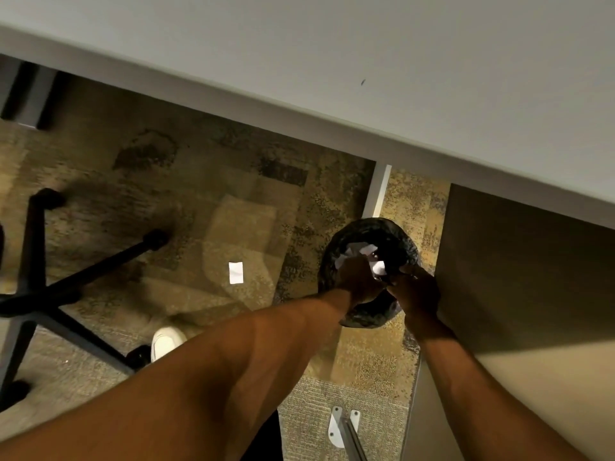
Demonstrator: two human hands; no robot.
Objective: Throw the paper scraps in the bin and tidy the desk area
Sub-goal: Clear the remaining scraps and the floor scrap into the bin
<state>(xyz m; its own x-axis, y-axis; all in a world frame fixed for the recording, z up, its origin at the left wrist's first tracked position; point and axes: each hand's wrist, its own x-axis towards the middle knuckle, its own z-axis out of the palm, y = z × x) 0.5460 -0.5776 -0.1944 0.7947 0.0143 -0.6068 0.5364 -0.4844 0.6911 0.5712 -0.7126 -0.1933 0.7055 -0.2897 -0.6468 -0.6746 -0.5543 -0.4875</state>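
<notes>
A round bin [396, 232] lined with a black bag stands on the carpet below the desk edge. Both hands reach over its mouth. My left hand [357, 279] is over the opening with white crumpled paper scraps [377, 266] at its fingertips. My right hand [416, 289] is at the bin's right rim, fingers curled; whether it grips the bag liner or paper is hard to see. More white scraps [357, 251] lie inside the bin. A small white paper slip [236, 272] lies flat on the carpet, left of the bin.
The grey desk top [366, 61] runs across the top. A white desk leg [379, 191] stands behind the bin, a cabinet side [515, 277] to its right. A black office chair base [50, 294] sits at the left. My white shoe [166, 342] is on the carpet.
</notes>
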